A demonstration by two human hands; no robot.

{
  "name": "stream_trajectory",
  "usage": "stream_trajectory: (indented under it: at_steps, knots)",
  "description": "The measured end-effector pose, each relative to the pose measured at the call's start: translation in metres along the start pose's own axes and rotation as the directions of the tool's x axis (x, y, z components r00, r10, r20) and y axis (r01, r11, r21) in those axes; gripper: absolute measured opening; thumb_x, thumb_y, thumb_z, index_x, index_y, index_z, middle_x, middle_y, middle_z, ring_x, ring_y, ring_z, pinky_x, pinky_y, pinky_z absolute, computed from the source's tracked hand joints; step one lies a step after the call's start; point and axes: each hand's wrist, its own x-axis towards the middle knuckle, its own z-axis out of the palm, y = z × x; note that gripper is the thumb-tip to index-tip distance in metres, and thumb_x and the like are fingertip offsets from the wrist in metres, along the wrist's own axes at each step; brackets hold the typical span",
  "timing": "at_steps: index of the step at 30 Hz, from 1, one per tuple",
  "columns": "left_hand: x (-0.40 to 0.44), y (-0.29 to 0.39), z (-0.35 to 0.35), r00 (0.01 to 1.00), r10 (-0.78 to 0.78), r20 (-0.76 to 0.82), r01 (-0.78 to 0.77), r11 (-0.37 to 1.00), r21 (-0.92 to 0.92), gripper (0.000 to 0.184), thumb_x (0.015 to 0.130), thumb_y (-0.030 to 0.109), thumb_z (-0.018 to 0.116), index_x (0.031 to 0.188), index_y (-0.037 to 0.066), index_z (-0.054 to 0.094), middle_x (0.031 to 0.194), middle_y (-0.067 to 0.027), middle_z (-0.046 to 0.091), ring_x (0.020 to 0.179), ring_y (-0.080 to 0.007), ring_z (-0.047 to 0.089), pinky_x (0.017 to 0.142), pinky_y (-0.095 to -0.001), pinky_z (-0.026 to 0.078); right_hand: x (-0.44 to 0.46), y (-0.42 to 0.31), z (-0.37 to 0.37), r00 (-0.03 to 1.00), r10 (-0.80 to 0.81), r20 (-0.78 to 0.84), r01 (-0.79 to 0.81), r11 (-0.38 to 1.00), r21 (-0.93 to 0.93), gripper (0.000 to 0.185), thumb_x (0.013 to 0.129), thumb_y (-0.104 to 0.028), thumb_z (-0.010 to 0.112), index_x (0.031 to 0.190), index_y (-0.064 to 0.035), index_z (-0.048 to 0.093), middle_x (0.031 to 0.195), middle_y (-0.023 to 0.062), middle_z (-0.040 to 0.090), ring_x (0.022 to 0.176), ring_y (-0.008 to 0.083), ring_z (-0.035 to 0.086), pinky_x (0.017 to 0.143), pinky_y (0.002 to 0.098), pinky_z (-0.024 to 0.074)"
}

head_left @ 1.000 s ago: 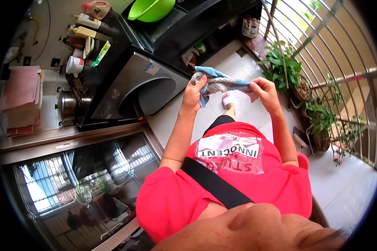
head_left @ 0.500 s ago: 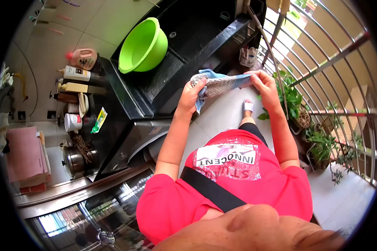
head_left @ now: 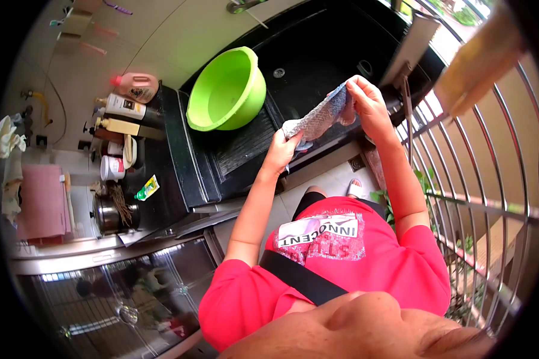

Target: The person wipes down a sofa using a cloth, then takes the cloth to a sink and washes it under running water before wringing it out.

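Note:
A grey and blue cloth (head_left: pixel 320 118) with a rough weave is stretched between my two hands. My left hand (head_left: pixel 279 152) grips its lower left end, thumb on top. My right hand (head_left: pixel 369 106) pinches its upper right end, where a blue part folds over. The cloth hangs in the air before the front edge of a black sink (head_left: pixel 305 78). Beyond my left hand, a bright green basin (head_left: pixel 221 90) sits in the left part of the sink, tilted in view, with nothing visible in it.
Left of the sink, a dark counter holds a pink jug (head_left: pixel 136 87), several pump bottles (head_left: pixel 124 106), a white tub (head_left: pixel 112 168), a green and yellow tube (head_left: pixel 147 188) and a steel pot (head_left: pixel 109 214). Metal railing bars (head_left: pixel 485 149) stand at right, with a blurred yellowish object (head_left: pixel 479 66) before them.
My body and view have turned toward the sink. Both hands, still gripping the cloth, are now closer to the sink, with the right hand raised higher and the cloth slanting more.

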Motion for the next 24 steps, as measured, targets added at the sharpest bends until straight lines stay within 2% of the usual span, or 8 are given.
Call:
stream_trajectory:
  at_steps: [4,6,7,10,12,17,20,24]
  knots:
    - [0.024,0.008,-0.026,0.983,0.072,-0.166,0.011,0.891,0.454,0.03,0.087,0.005,0.055,0.117,0.002,0.051,0.101,-0.0077,0.061,0.094,-0.0155,0.057,0.085,-0.0283,0.044,0.045,0.006,0.009,0.999,-0.019,0.047,0.021,0.999,-0.039,0.018,0.094,-0.02,0.052,0.085,-0.0051,0.055,0.073,-0.0032,0.055,0.066,0.0024,0.049,0.06,0.0171,0.0412]
    - [0.036,0.015,-0.037,0.914,0.377,-0.149,-0.202,0.742,0.639,0.043,0.087,0.004,0.051,0.13,0.003,0.041,0.115,-0.0157,0.057,0.11,-0.0242,0.053,0.094,-0.0336,0.041,0.065,0.013,0.011,0.999,0.036,0.036,-0.036,0.999,-0.017,0.018,0.093,-0.02,0.053,0.084,-0.0051,0.056,0.074,-0.0047,0.054,0.069,0.0016,0.048,0.064,0.0174,0.0409]
    - [0.044,0.025,-0.042,0.914,0.399,-0.069,-0.28,0.746,0.605,0.054,0.087,0.003,0.05,0.138,0.006,0.03,0.125,-0.02,0.05,0.122,-0.0291,0.044,0.102,-0.0366,0.034,0.075,0.017,0.013,0.999,0.022,0.03,-0.023,1.0,0.013,0.017,0.093,-0.02,0.053,0.085,-0.0054,0.056,0.075,-0.0043,0.054,0.069,0.0019,0.049,0.064,0.0176,0.0414]
    - [0.063,0.055,-0.06,0.945,0.317,0.074,-0.324,0.891,0.317,0.039,0.089,0.007,0.047,0.127,-0.001,0.046,0.127,-0.0171,0.05,0.124,-0.0247,0.043,0.105,-0.033,0.028,0.101,0.024,0.019,0.998,0.067,0.001,-0.067,0.99,0.125,0.016,0.092,-0.02,0.054,0.085,-0.0064,0.058,0.075,-0.0031,0.057,0.069,0.0039,0.053,0.064,0.0193,0.0441]
    - [0.066,0.068,-0.059,0.97,0.244,-0.013,-0.245,0.969,-0.025,0.025,0.088,0.008,0.05,0.108,-0.003,0.06,0.098,-0.0026,0.062,0.091,-0.009,0.055,0.084,-0.0237,0.041,0.118,0.03,0.02,0.997,0.068,-0.039,-0.061,0.986,0.152,0.016,0.092,-0.021,0.055,0.084,-0.0071,0.057,0.074,-0.0033,0.056,0.067,0.0044,0.052,0.062,0.0198,0.0442]
    - [0.095,0.072,-0.076,0.952,0.273,-0.138,-0.285,0.955,-0.081,0.011,0.083,0.004,0.058,0.089,0.0,0.066,0.076,0.0057,0.058,0.068,-0.0003,0.046,0.062,-0.017,0.036,0.137,0.046,0.01,0.988,0.148,-0.03,-0.14,0.972,0.187,0.014,0.092,-0.021,0.054,0.085,-0.0083,0.058,0.075,-0.0028,0.056,0.069,0.0055,0.055,0.063,0.021,0.0469]
    - [0.102,0.073,-0.085,0.939,0.294,-0.18,-0.297,0.955,0.01,0.011,0.084,0.004,0.057,0.088,0.001,0.066,0.077,0.0056,0.058,0.068,-0.0006,0.046,0.061,-0.0167,0.035,0.146,0.055,0.011,0.978,0.198,-0.064,-0.183,0.964,0.192,0.015,0.091,-0.022,0.056,0.085,-0.0086,0.058,0.074,-0.0026,0.056,0.068,0.0064,0.056,0.063,0.0217,0.0476]
    - [0.099,0.091,-0.086,0.965,0.203,-0.165,-0.227,0.963,-0.143,0.019,0.091,0.015,0.054,0.098,0.001,0.064,0.087,-0.0004,0.064,0.079,-0.0062,0.058,0.071,-0.0221,0.048,0.166,0.062,0.01,0.959,0.283,0.017,-0.28,0.938,0.206,0.014,0.091,-0.02,0.055,0.083,-0.0087,0.058,0.073,-0.0026,0.057,0.066,0.0064,0.056,0.063,0.0217,0.0476]
